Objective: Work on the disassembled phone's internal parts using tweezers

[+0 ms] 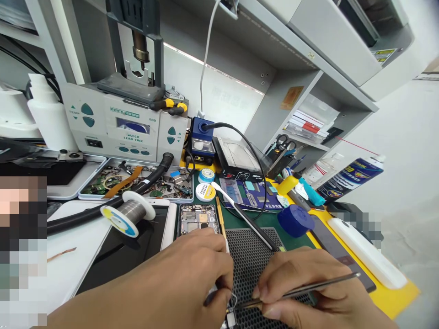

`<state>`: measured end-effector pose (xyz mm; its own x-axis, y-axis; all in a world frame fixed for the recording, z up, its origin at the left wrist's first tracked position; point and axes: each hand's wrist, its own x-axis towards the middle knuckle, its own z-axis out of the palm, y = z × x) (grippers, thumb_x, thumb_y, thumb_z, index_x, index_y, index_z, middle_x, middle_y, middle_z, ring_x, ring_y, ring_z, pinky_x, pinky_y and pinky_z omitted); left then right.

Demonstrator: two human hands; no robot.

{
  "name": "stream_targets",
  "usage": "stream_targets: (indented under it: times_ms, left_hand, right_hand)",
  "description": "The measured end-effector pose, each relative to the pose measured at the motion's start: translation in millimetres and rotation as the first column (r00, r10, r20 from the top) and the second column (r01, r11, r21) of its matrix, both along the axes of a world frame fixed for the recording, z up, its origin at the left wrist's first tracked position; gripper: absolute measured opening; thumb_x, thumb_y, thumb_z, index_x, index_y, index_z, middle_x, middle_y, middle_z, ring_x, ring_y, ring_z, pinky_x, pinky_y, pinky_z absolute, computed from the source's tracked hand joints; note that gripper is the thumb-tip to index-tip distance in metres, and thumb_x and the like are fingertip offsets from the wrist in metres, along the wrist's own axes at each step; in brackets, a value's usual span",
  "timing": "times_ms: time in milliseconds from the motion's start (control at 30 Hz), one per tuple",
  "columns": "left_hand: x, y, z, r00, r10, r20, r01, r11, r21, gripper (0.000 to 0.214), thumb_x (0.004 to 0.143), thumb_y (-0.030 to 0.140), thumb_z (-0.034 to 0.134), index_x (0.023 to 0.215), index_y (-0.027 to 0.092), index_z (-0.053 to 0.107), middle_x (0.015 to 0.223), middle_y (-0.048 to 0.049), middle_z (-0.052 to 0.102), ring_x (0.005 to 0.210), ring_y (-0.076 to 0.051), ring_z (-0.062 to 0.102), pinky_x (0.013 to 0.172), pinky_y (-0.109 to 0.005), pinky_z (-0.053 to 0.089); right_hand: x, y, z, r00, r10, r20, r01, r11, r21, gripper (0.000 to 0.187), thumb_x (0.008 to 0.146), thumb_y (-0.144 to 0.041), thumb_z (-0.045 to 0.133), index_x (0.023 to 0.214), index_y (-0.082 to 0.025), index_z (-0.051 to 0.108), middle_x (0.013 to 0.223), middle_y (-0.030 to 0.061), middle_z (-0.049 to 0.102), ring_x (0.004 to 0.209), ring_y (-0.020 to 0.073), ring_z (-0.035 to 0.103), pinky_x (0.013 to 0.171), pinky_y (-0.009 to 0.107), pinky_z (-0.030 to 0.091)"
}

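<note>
My right hand (pixel 308 278) pinches slim metal tweezers (pixel 322 282), whose tip points left at a small metal-and-white part (pixel 232 317) near the bottom edge. My left hand (pixel 195 269) is curled shut beside that part, thumb against the fingers; what lies between them is mostly hidden. Under both hands lies a dark perforated mat (pixel 252 246). Just beyond my left hand is an opened phone (pixel 197 217) with its inner board exposed, partly covered by my knuckles. A gold pen-like tool (pixel 220 214) lies along its right side.
A solder spool (pixel 132 214) stands on a screen at left. Behind are a tray of circuit boards (pixel 164 185), a hot-air station (pixel 126 128) and its black hose. A white-and-black brush (pixel 245 217), a blue round container (pixel 295 220) and small tins (pixel 206 192) surround the mat.
</note>
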<state>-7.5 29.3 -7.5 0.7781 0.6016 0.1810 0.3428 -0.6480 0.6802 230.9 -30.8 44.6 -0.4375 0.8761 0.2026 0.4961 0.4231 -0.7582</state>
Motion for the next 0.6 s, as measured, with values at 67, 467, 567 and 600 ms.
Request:
stream_targets:
  times_ms: [67, 467, 567, 600]
  left_hand:
    - [2, 3, 4.6, 1.000, -0.007, -0.025, 0.006, 0.999, -0.040, 0.022, 0.083, 0.003, 0.065, 0.080, 0.023, 0.072, 0.097, 0.0008, 0.071, 0.100, -0.022, 0.068, 0.090, -0.035, 0.054]
    - [-6, 8, 10.7, 0.998, -0.039, -0.046, 0.026, 0.969, -0.246, 0.015, 0.085, 0.011, 0.064, 0.085, 0.025, 0.067, 0.105, 0.0030, 0.066, 0.106, -0.020, 0.064, 0.092, -0.034, 0.050]
    - [-11, 8, 20.6, 0.997, -0.062, -0.045, 0.045, 0.953, -0.299, 0.020, 0.081, 0.010, 0.062, 0.093, 0.026, 0.066, 0.107, 0.0028, 0.066, 0.104, -0.020, 0.064, 0.088, -0.032, 0.050]
    - [-13, 8, 23.8, 0.997, -0.062, -0.039, 0.047, 0.950, -0.308, 0.021, 0.080, 0.011, 0.061, 0.094, 0.026, 0.066, 0.106, 0.0025, 0.067, 0.102, -0.020, 0.064, 0.085, -0.031, 0.050]
  right_hand:
    - [2, -2, -2.7, 0.996, -0.075, -0.041, 0.071, 0.993, -0.094, 0.007, 0.093, -0.016, 0.086, 0.095, -0.022, 0.085, 0.088, 0.0036, 0.086, 0.082, 0.0164, 0.081, 0.075, 0.021, 0.062]
    - [-7, 15, -13.0, 0.820, -0.386, -0.422, 0.015, 0.752, -0.659, 0.019, 0.079, -0.017, 0.097, 0.080, -0.013, 0.079, 0.065, 0.0065, 0.084, 0.053, 0.0134, 0.076, 0.053, 0.018, 0.063]
    - [-8, 20, -15.0, 0.806, -0.395, -0.441, 0.009, 0.753, -0.658, 0.023, 0.075, -0.020, 0.098, 0.078, -0.012, 0.078, 0.061, 0.0063, 0.082, 0.049, 0.0150, 0.076, 0.048, 0.019, 0.062]
    - [-7, 21, -16.0, 0.804, -0.397, -0.442, 0.012, 0.756, -0.655, 0.024, 0.075, -0.022, 0.099, 0.077, -0.012, 0.077, 0.060, 0.0060, 0.081, 0.047, 0.0154, 0.075, 0.047, 0.020, 0.062]
